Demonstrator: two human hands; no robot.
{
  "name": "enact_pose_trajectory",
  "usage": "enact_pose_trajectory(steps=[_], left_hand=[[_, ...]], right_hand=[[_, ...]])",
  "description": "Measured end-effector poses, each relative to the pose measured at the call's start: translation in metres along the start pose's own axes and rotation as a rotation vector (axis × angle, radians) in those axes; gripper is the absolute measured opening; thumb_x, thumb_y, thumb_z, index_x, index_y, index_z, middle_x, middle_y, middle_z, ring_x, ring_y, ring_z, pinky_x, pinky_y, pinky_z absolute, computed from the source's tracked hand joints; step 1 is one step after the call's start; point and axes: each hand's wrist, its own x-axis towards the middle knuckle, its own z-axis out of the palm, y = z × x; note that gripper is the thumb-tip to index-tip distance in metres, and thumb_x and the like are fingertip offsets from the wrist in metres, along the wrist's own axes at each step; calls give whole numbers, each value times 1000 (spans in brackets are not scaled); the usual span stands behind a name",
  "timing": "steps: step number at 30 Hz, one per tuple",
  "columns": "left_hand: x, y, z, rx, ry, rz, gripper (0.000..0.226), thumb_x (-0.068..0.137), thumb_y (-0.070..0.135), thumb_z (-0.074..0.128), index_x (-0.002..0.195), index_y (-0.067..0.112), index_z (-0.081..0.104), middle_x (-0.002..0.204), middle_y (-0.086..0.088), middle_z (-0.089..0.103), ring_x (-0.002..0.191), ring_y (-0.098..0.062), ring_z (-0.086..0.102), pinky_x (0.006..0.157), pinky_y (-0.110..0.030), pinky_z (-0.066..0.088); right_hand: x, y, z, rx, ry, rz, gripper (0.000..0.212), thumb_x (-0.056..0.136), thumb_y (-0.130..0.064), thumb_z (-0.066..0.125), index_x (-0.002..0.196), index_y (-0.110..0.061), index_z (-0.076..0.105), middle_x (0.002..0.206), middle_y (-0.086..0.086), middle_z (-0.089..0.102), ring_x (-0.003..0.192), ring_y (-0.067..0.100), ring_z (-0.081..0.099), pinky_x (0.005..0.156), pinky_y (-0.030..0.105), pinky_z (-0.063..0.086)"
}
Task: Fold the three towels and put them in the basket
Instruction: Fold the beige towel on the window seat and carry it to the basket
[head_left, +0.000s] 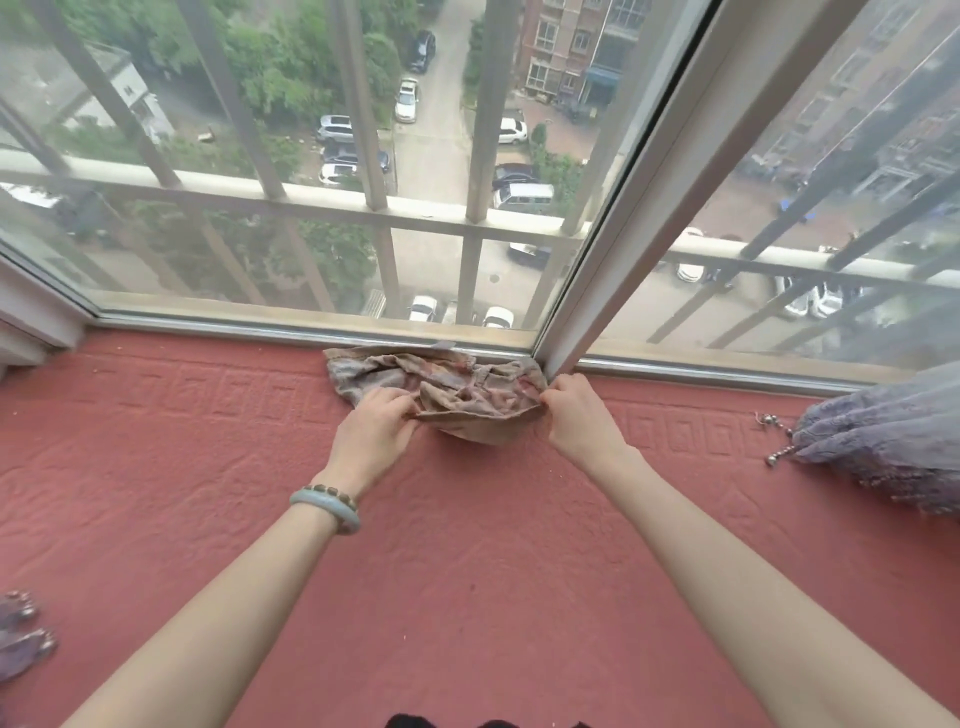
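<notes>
A crumpled beige-brown patterned towel (447, 387) lies on the red quilted mat (467, 545), pushed against the window frame. My left hand (376, 423) pinches its near left edge. My right hand (574, 410) pinches its right corner, beside the window post. The near edge of the towel is lifted a little between the two hands. No basket is in view.
A large window (415, 182) with a metal sill and a slanted post (613, 249) bounds the mat at the back. A purple-grey fringed fabric (883, 436) lies at the right edge. More purple fabric with beads (23, 634) shows at the lower left.
</notes>
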Motion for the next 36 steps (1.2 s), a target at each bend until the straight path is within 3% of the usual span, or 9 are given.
enact_pose_trajectory(steps=[5,9,11,14,18,24,28,33,36], left_hand=[[-35,18,-61,-18,46,58,8,86,21,64,91,15,65,87,1,68,84,-21,60,67,-34,50],[-60,41,-120,-65,56,70,10,84,13,65,93,14,69,90,-1,71,81,-22,63,70,-32,50],[-74,53,-150,-102,85,85,17,82,4,65,96,13,70,94,-3,71,84,-21,63,75,-29,49],[-96,77,-197,-140,158,87,19,82,-2,62,97,9,70,92,-3,70,83,-15,60,77,-26,45],[-127,113,-259,-223,243,112,20,83,-2,61,95,10,71,88,2,67,85,-16,63,80,-26,49],[-175,157,-335,-268,346,179,35,81,4,67,79,39,65,73,26,66,78,-7,63,73,-12,48],[-206,184,-376,-276,381,227,36,81,3,67,78,39,66,69,27,66,74,1,63,74,-13,48],[-239,204,-405,-273,321,266,19,81,3,66,87,19,73,78,4,71,73,-14,64,65,-12,47],[-259,208,-412,-283,274,293,25,80,3,69,80,28,69,75,9,69,68,-13,63,65,-19,49]], right_hand=[[-37,-12,-35,0,78,18,15,77,3,51,87,3,62,98,20,57,98,35,49,83,42,46],[-69,-33,-80,191,17,-9,14,81,-9,50,92,-6,58,113,13,52,113,30,42,96,33,35],[-90,-49,-112,292,-6,-9,3,81,-13,48,82,-16,48,91,4,51,96,26,47,76,25,35],[-127,-74,-156,362,15,-6,19,86,-10,46,76,-22,37,73,-1,47,76,22,45,62,31,31],[-174,-105,-206,302,64,-70,12,93,-10,45,104,-7,48,91,8,54,84,22,48,67,29,30],[-241,-140,-275,185,218,-106,16,89,-4,45,103,-7,51,97,12,60,88,27,53,70,31,36],[-291,-158,-314,84,279,-122,25,84,2,47,105,-1,60,106,17,64,99,31,57,71,25,33],[-350,-161,-339,-2,264,-80,23,79,1,54,96,-2,68,87,8,63,84,23,55,57,22,35],[-377,-158,-338,107,274,-62,18,80,-3,56,90,-8,70,81,5,64,77,20,58,65,25,46]])
